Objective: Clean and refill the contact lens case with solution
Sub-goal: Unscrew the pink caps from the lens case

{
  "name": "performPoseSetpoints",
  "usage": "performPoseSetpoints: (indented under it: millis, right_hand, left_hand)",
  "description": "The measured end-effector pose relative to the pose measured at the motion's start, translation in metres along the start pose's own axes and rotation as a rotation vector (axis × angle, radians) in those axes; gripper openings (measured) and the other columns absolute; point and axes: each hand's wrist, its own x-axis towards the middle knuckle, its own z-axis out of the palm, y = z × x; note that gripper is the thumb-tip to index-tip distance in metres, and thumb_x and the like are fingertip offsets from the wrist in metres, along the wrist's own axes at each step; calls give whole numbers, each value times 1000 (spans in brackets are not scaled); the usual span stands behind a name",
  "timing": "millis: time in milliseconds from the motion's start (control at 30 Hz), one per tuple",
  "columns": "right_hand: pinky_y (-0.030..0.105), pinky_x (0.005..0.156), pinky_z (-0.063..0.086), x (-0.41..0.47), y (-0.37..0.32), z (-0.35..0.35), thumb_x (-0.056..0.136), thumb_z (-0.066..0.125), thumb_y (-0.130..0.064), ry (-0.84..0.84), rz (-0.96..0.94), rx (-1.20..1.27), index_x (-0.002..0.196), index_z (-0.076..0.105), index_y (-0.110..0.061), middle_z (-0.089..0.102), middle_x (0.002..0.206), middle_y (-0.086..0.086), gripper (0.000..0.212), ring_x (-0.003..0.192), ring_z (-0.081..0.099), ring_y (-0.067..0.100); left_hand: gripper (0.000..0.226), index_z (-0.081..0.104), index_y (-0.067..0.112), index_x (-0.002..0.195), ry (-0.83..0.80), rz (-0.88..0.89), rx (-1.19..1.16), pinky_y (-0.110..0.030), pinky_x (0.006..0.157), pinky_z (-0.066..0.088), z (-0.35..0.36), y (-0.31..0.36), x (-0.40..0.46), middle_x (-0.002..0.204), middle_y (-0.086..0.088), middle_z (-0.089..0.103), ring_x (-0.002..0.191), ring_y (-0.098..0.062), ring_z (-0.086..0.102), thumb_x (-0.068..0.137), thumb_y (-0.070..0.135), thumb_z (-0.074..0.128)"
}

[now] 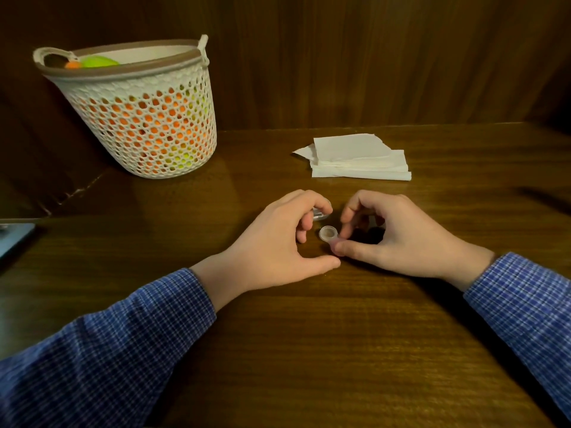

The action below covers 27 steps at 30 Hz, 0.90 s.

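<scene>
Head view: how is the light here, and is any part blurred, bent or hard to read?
Head view: dim and warm; a soft glare lies on the table before the basket; wide-angle bending curves the table's far edge; the tissues look near blown-out; the clear lens case between the left hand and right hand is small and soft.

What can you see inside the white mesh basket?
Inside the basket, orange and yellow-green things show over the rim and through the mesh holes. What they are cannot be told; the basket wall hides most of them, and the bottom is out of sight.
</scene>
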Motion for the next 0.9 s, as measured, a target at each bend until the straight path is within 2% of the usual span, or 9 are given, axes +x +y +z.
performPoseSetpoints:
  millis: [100,233,333,500,633,700,800,900]
  right_hand:
    - [11,78,52,0,0,-2,81,82,-42,-7,-5,14,99,63,-34,74,90,-22,28,88,70,0]
    - [22,82,58,0,0,-3,81,79,-43,-18,-18,20,102,64,-33,75,92,-20,28,91,71,3]
    - [28,84,60,-1,-1,-3,81,78,-42,-31,-30,36,103,65,-33,74,95,-16,27,93,71,5]
    - [20,85,57,-2,0,-2,85,80,-31,-51,-51,60,107,66,-30,74,98,-16,26,96,70,2]
    - [19,85,58,-2,0,-1,87,80,-28,-57,-56,55,108,67,-29,73,100,-16,25,97,70,2]
    - [22,84,58,-2,0,-1,87,79,-30,-56,-56,48,108,67,-30,73,100,-16,24,97,70,3]
    - [27,79,59,-3,-2,1,85,76,-43,-56,-57,-2,107,67,-32,71,99,-16,27,94,69,5]
    - [24,75,58,-3,-3,4,76,76,-53,-26,-44,-38,104,66,-34,70,93,-18,35,90,66,3]
  left_hand:
    - [63,52,34,137,-33,28,5,-17,73,55,-4,-2,-1,111,19,55,88,-9,63,82,34,83]
    - [70,47,35,143,-67,10,0,-14,77,53,-4,-1,-1,119,18,59,90,-9,63,84,27,82]
    - [70,47,33,144,-85,4,-37,-16,78,53,-4,-2,0,115,16,64,90,-12,64,84,23,82]
    - [66,50,28,141,-91,-1,-92,-26,75,57,-2,-3,0,101,13,68,88,-17,65,85,17,82]
    - [65,51,29,141,-91,-12,-116,-25,76,56,-1,-4,0,99,13,67,90,-15,65,85,20,82]
    - [63,51,28,140,-98,-21,-122,-23,77,55,0,-4,0,97,13,68,91,-14,65,85,21,82]
    - [62,53,28,139,-97,-28,-138,-21,78,54,-1,-4,0,95,12,70,90,-13,66,85,21,83]
    - [62,54,27,139,-96,-40,-152,-22,80,55,-3,-3,1,95,11,72,89,-13,67,85,22,84]
